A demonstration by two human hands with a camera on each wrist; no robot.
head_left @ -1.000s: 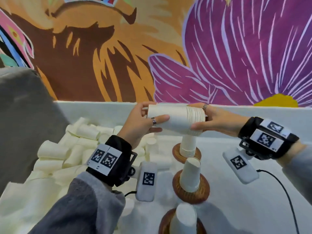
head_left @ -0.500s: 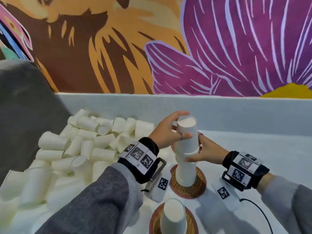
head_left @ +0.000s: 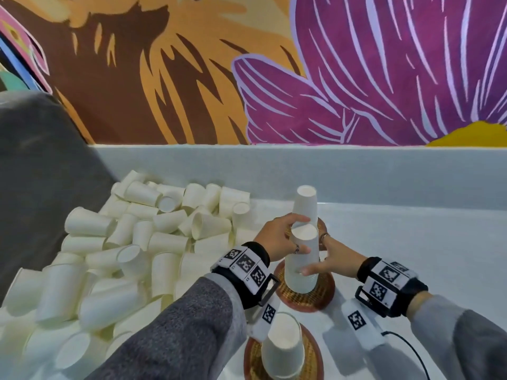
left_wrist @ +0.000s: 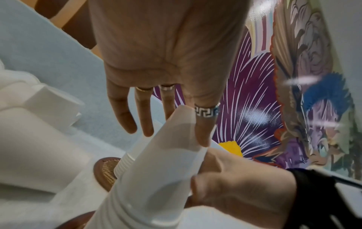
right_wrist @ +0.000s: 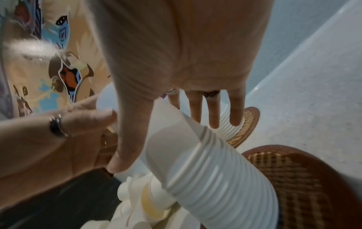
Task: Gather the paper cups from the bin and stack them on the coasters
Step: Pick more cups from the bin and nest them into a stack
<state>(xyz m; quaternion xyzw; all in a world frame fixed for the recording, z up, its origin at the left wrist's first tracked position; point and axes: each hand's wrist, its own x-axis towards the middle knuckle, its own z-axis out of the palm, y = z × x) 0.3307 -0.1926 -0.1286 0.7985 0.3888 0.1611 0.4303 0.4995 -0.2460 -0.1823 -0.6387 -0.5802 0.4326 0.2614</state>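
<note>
**Q:** Hands first: where are they, and what do they hold?

**A:** Both hands meet at a stack of upside-down paper cups (head_left: 302,260) standing on the middle woven coaster (head_left: 325,296). The left hand (head_left: 277,239) comes in from nine o'clock and grips the stack near its top, thumb in front, fingers curled behind. The right hand (head_left: 330,260) comes from three o'clock, its thumb pressed low on the stack's ribbed rims; its other fingers reach past the far side, fairly straight, and I cannot tell whether they touch.

**Q:** What else is on coasters?

**A:** At twelve o'clock from the held stack, a taller cup stack (head_left: 306,204) stands on a far coaster (head_left: 321,224), mostly hidden. At six o'clock, a single inverted cup (head_left: 284,345) sits on the near coaster (head_left: 312,357).

**Q:** And the bin?

**A:** A white bin (head_left: 247,171) encloses everything. At nine to ten o'clock lies a heap of loose paper cups (head_left: 131,248), mostly on their sides.
</note>
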